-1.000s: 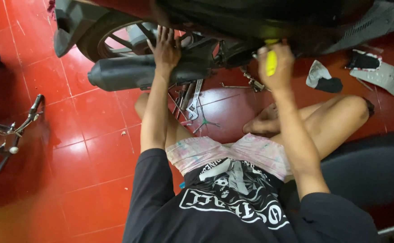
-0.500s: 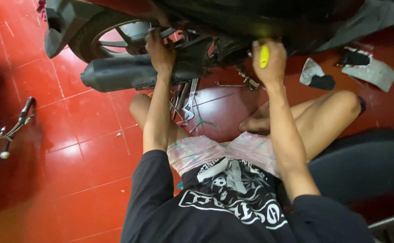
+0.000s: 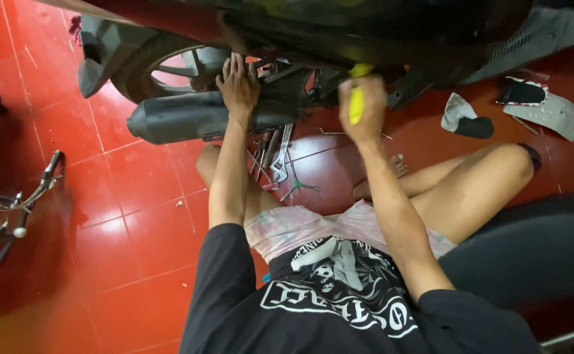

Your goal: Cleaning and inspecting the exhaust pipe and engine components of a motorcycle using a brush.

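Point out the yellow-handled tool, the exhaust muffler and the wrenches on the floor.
yellow-handled tool (image 3: 356, 105), head view, on the yellow handle in the right hand.
exhaust muffler (image 3: 169, 118), head view, middle of the dark body.
wrenches (image 3: 280, 160), head view, on a silver shaft.

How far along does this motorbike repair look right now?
Some stripping looks done: a grey panel and a rag lie off on the red tiled floor, with wrenches spread out. In hand: the left hand rests above the black exhaust muffler, while the right hand grips a yellow-handled tool under the motorbike. Refitting looks left to do.
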